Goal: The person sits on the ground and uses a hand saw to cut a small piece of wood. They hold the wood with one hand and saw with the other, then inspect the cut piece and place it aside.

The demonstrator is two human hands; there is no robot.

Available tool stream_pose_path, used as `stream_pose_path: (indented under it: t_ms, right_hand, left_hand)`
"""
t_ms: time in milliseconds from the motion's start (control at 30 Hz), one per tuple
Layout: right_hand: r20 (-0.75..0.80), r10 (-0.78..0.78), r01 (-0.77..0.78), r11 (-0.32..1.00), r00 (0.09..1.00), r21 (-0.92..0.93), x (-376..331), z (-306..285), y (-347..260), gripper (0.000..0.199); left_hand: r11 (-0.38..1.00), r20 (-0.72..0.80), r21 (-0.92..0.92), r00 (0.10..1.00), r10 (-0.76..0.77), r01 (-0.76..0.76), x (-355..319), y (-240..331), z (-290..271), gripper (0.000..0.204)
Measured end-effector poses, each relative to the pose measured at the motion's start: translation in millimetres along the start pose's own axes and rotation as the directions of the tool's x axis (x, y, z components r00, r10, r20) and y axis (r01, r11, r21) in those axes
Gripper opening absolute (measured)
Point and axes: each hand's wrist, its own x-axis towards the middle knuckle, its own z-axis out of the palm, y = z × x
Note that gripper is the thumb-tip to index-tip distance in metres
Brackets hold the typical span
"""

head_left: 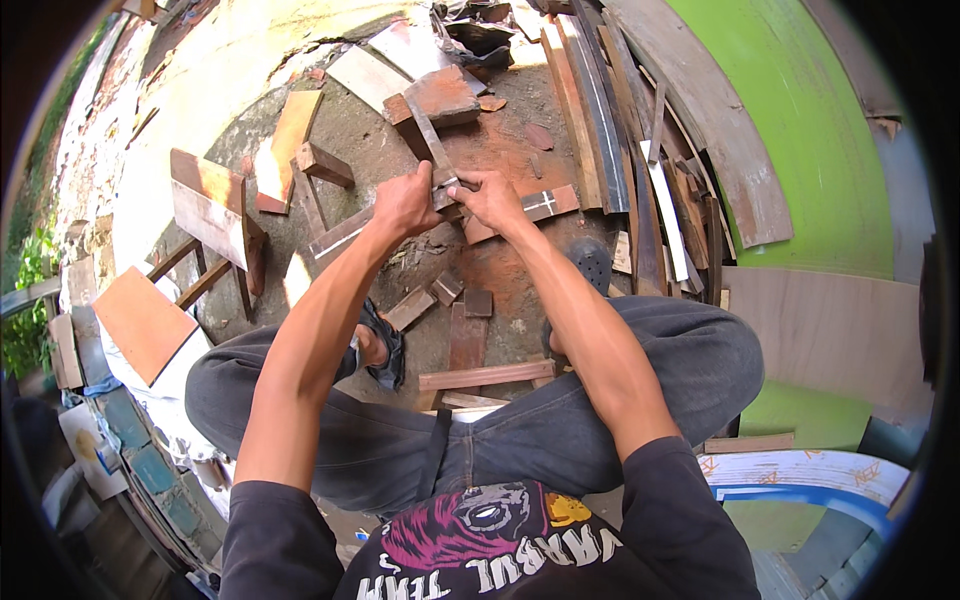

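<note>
Out in front of me, both hands meet over narrow wooden pieces. My left hand (406,200) is closed on a dark wooden strip (342,236), whose free end points left and bears a white line. Close beside it, my right hand (489,201) is closed, its thumb and fingers pressed at the spot where the pieces meet. A thin wooden strip (428,130) runs away from between the hands toward a reddish block (443,96). Under my right wrist lies a brown wooden piece (548,204) with a white cross mark. The fingers partly hide how the pieces join.
Several small wood offcuts (478,302) lie between my feet, near a wooden crosspiece (480,377). A small wooden stool (212,210) stands at left, beside an orange board (145,322). Long planks (590,110) and a green panel (770,130) line the right side.
</note>
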Motion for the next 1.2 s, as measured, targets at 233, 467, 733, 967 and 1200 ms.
stream_pose_path:
  t_ms: [233, 467, 733, 967, 1200]
  right_hand:
    - [0.049, 0.059, -0.059, 0.998, 0.997, 0.0, 1, -4, -11, 0.037]
    - [0.049, 0.049, -0.055, 0.991, 0.998, 0.121, 10, 8, 12, 0.039]
    - [0.067, 0.047, -0.06, 0.979, 0.997, 0.193, 10, 8, 23, 0.042]
    - [0.119, 0.14, -0.161, 0.968, 0.983, 0.194, 8, 5, 15, 0.047]
    - [0.047, 0.033, -0.043, 0.975, 0.998, 0.217, 7, 8, 17, 0.051]
  left_hand:
    - [0.996, -0.067, 0.055, 0.995, 0.077, -0.073, -15, -9, 2, 0.085]
    - [0.996, -0.197, -0.039, 0.978, 0.071, -0.08, -28, -30, 16, 0.077]
    - [0.994, -0.154, -0.099, 0.987, 0.041, -0.056, -27, -25, 8, 0.063]
    - [0.996, -0.15, -0.076, 0.988, 0.043, -0.055, -29, -25, 8, 0.067]
    - [0.996, -0.161, -0.056, 0.985, 0.059, -0.069, -27, -24, 10, 0.067]
